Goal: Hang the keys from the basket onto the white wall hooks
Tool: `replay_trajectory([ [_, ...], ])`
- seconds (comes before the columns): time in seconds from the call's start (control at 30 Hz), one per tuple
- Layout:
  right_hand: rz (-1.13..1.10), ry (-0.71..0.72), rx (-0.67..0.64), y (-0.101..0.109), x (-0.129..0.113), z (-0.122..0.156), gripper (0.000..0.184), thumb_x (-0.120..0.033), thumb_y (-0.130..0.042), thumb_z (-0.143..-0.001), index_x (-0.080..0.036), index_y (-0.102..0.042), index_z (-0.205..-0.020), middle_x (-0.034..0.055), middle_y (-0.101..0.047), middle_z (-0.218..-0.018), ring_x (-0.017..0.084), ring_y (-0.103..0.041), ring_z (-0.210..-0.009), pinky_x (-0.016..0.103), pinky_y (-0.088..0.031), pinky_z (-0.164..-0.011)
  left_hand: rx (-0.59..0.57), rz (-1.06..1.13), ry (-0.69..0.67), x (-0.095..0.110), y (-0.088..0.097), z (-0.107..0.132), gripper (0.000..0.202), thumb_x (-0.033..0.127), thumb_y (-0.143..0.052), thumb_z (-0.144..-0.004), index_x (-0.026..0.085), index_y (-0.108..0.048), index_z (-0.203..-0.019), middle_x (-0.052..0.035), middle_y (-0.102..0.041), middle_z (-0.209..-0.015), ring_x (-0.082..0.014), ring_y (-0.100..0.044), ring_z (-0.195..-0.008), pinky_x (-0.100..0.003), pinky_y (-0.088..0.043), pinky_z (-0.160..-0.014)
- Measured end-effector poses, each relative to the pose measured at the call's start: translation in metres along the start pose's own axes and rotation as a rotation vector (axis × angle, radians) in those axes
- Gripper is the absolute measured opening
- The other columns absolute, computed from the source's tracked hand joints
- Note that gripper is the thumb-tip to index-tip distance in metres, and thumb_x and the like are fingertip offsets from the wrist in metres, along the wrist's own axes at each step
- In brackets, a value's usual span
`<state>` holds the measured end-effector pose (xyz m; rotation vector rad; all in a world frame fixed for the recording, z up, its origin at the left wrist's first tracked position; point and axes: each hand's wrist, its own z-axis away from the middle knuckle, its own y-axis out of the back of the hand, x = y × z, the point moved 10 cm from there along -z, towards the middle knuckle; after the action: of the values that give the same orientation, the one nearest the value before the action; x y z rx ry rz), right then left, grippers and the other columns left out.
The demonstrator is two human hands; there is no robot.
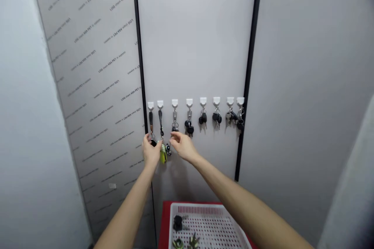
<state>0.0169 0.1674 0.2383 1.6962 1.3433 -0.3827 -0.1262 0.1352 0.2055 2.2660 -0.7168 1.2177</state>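
A row of several white hooks (189,102) is stuck on a pale cabinet door, each carrying a bunch of keys. My left hand (151,151) is raised to the lower end of the leftmost key bunch (151,122), fingers curled around its black fob. My right hand (182,144) is pinched at the bottom of the third key bunch (174,122). Between my hands hangs the second key bunch (161,124), with a yellow-green charm (163,157) and a small black-and-white charm at its end.
Below, a white perforated basket (210,218) rests on a red surface (163,225) and holds a black key fob (177,222) and a few more keys. A film-covered panel (96,78) stands to the left; black vertical strips edge the door.
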Motion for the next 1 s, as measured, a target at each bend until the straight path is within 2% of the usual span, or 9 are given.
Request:
replay_trajectory([
  [0.13,0.19,-0.009,0.105,-0.016,-0.009,-0.031,0.035,-0.023,-0.042,-0.064,-0.012,-0.047,-0.098,0.0078,-0.055,-0.09,0.012,-0.051,-0.077,0.022,-0.037,-0.071,0.015,-0.225,0.04,-0.024,-0.013,-0.021,0.057,0.032,-0.053,-0.053,0.014,-0.034,-0.104,-0.0123,-0.046,-0.1,-0.0208,-0.041,-0.094,-0.032,-0.034,-0.074],
  [0.27,0.296,-0.075,0.117,-0.033,-0.01,-0.047,0.032,-0.026,-0.042,-0.065,-0.016,-0.049,-0.095,0.0072,-0.057,-0.084,0.016,-0.051,-0.078,0.026,-0.037,-0.069,-0.122,-0.145,0.043,-0.022,-0.031,-0.034,0.029,0.031,-0.041,-0.063,0.016,-0.045,-0.087,-0.0075,-0.055,-0.082,-0.0155,-0.051,-0.073,-0.025,-0.037,-0.06],
  [0.37,0.288,-0.106,0.139,-0.033,-0.009,-0.053,0.026,-0.027,-0.039,-0.067,-0.016,-0.052,-0.086,0.0072,-0.058,-0.08,0.016,-0.051,-0.077,0.027,-0.037,-0.066,-0.234,-0.067,-0.063,-0.001,-0.037,-0.041,0.02,0.027,-0.035,-0.066,0.015,-0.05,-0.07,-0.0043,-0.057,-0.068,-0.0128,-0.05,-0.061,-0.021,-0.036,-0.053],
  [0.43,0.242,-0.074,0.176,-0.026,-0.019,-0.059,0.023,-0.027,-0.039,-0.067,-0.016,-0.052,-0.082,0.0065,-0.058,-0.079,0.015,-0.051,-0.076,0.025,-0.037,-0.066,-0.22,-0.059,-0.12,0.019,-0.028,-0.048,0.019,0.024,-0.034,-0.065,0.014,-0.051,-0.063,-0.0034,-0.056,-0.063,-0.0122,-0.048,-0.058,-0.021,-0.034,-0.052],
  [0.57,0.105,0.058,0.296,-0.002,-0.064,-0.071,0.021,-0.028,-0.04,-0.066,-0.018,-0.048,-0.083,0.0022,-0.057,-0.074,0.012,-0.051,-0.071,0.024,-0.037,-0.065,-0.111,0.0,-0.214,0.07,0.001,-0.067,0.02,0.023,-0.036,-0.063,0.013,-0.052,-0.061,-0.0012,-0.054,-0.058,-0.011,-0.046,-0.055,-0.02,-0.033,-0.051],
  [0.7,-0.005,0.16,0.323,0.014,-0.098,-0.072,0.023,-0.027,-0.037,-0.067,-0.018,-0.047,-0.085,0.0008,-0.056,-0.071,0.011,-0.05,-0.067,0.023,-0.037,-0.063,-0.12,0.153,-0.265,0.104,0.016,-0.068,0.022,0.027,-0.037,-0.062,0.013,-0.053,-0.064,0.0015,-0.052,-0.055,-0.0083,-0.042,-0.05,-0.018,-0.032,-0.049],
  [0.77,-0.045,0.184,0.254,0.013,-0.095,-0.063,0.021,-0.024,-0.038,-0.066,-0.016,-0.048,-0.082,0.0013,-0.056,-0.074,0.011,-0.05,-0.069,0.023,-0.037,-0.065,-0.164,0.18,-0.229,0.098,0.013,-0.054,0.021,0.027,-0.038,-0.061,0.012,-0.053,-0.062,0.002,-0.051,-0.054,-0.0077,-0.042,-0.049,-0.018,-0.032,-0.048],
  [0.83,-0.08,0.183,0.153,0.006,-0.073,-0.042,0.02,-0.021,-0.038,-0.065,-0.016,-0.05,-0.08,0.0013,-0.056,-0.076,0.01,-0.049,-0.071,0.023,-0.037,-0.066,-0.237,0.178,-0.157,0.075,0.001,-0.026,0.021,0.027,-0.04,-0.06,0.011,-0.053,-0.061,0.0014,-0.051,-0.054,-0.0082,-0.043,-0.05,-0.018,-0.032,-0.048],
  [1.0,-0.045,-0.031,-0.102,-0.021,0.037,0.05,0.019,-0.016,-0.037,-0.063,-0.014,-0.051,-0.076,0.0015,-0.056,-0.07,0.01,-0.049,-0.065,0.021,-0.037,-0.06,-0.52,0.26,0.055,-0.017,-0.054,0.09,0.026,0.026,-0.038,-0.063,0.011,-0.054,-0.076,-0.0021,-0.056,-0.063,-0.0118,-0.049,-0.061,-0.019,-0.037,-0.053],
])
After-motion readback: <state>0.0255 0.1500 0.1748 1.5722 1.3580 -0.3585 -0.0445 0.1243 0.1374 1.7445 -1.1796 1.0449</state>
